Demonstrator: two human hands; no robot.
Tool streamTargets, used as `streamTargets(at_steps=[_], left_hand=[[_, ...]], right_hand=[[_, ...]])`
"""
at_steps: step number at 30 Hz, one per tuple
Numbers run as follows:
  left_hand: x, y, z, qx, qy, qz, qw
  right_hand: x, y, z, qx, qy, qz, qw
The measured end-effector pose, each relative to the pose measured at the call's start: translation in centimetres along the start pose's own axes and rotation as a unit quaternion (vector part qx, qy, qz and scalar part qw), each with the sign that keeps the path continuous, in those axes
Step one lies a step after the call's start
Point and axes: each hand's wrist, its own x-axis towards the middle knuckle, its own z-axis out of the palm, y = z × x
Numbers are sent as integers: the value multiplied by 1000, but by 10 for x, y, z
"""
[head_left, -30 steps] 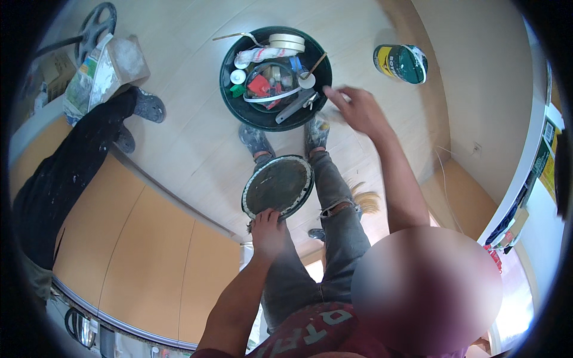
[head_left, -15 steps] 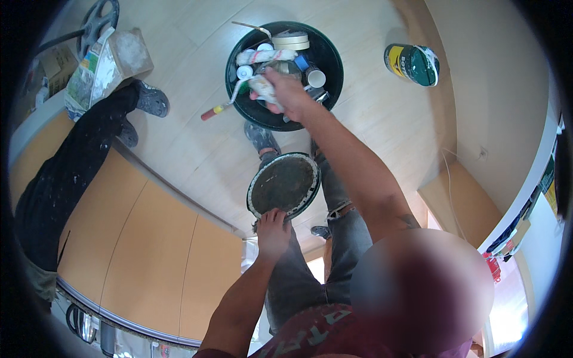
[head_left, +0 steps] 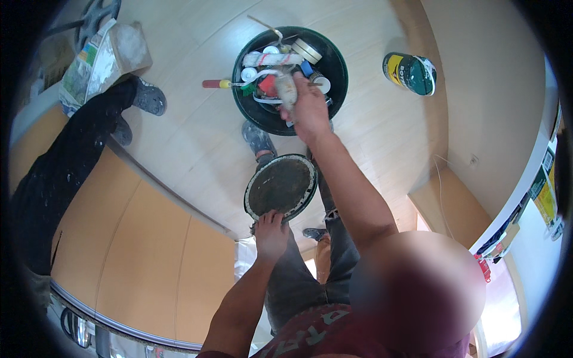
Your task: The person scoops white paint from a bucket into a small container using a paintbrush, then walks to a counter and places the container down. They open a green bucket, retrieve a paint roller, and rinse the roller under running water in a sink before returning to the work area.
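My right hand [head_left: 311, 111] is over a dark green round tub [head_left: 342, 89], its fingers closed round the fuzzy, paint-stained sleeve of a paint roller [head_left: 285, 92]. The roller's white frame and red-and-yellow handle reach left past the tub's rim. Inside the tub lie a white roller sleeve with red stripes [head_left: 271, 59], tape rolls [head_left: 307, 51], a red item [head_left: 268, 85] and a white-ended cylinder [head_left: 321, 84]. Nearer to me, my left hand [head_left: 272, 235] grips the near edge of a round dark lid [head_left: 282, 186] with a paint-flecked rim. My right hand hides part of the tub's contents.
A green and yellow paint bucket [head_left: 409, 74] stands at the far right near the wall. On the left is another person's leg in dark trousers [head_left: 71, 146], beside a plastic-covered box [head_left: 107, 56]. Wooden cabinet fronts [head_left: 143, 238] run along the lower left.
My right hand has shifted right and slightly nearer with the roller, whose handle has swung from slanting to nearly level. The tape rolls have tilted, and the red item shows now. My left hand keeps its grip.
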Motion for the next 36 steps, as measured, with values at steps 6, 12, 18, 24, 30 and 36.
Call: streamTargets(at_steps=[6, 12, 18, 24, 30, 36], left_hand=[[4, -2, -6, 10, 7, 22, 1000], [6, -2, -9, 15, -9, 24, 1000], [9, -5, -13, 34, -5, 48, 998], [12, 4, -17, 36, -9, 43, 998], [15, 1, -18, 44, -20, 31, 998], [61, 4, -32, -75, 21, 121, 990]], right_hand=[[46, -17, -26, 18, -10, -45, 999], [33, -9, -22, -39, 13, 33, 999], [70, -9, -4, -95, 47, -55, 993], [63, 3, 10, -3, 65, -56, 996], [37, 2, -18, 10, 57, -16, 998], [18, 13, -61, -93, 18, 43, 995]])
